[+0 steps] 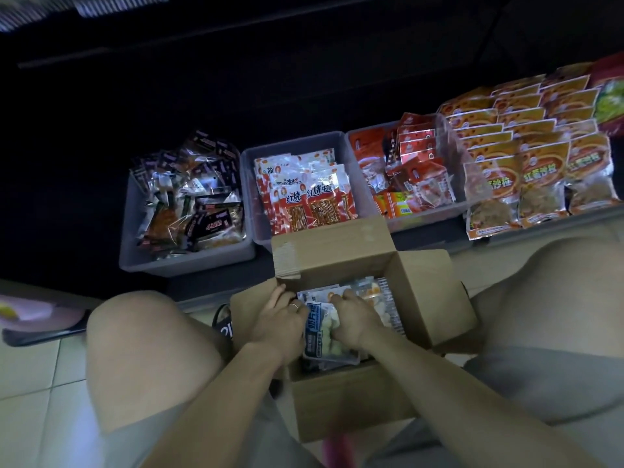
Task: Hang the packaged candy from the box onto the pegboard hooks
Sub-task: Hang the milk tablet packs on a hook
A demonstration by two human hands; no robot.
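An open cardboard box (425, 292) sits on the floor between my knees, its flaps folded out. Inside lie several clear candy packs with blue-and-white labels and pale round sweets (320, 336). Both my hands are down in the box. My left hand (280, 322), a ring on one finger, curls over the left edge of the top pack. My right hand (354, 319) grips the same pack from the right, fingers bent over it. No pegboard or hooks are in view.
Beyond the box stand grey bins of snack packs: a dark-wrapped lot (189, 197), red-and-white packs (304, 194), red packs (412, 170). Rows of orange packs (526, 146) lie at the right. My bare knees flank the box on a tiled floor (33, 400).
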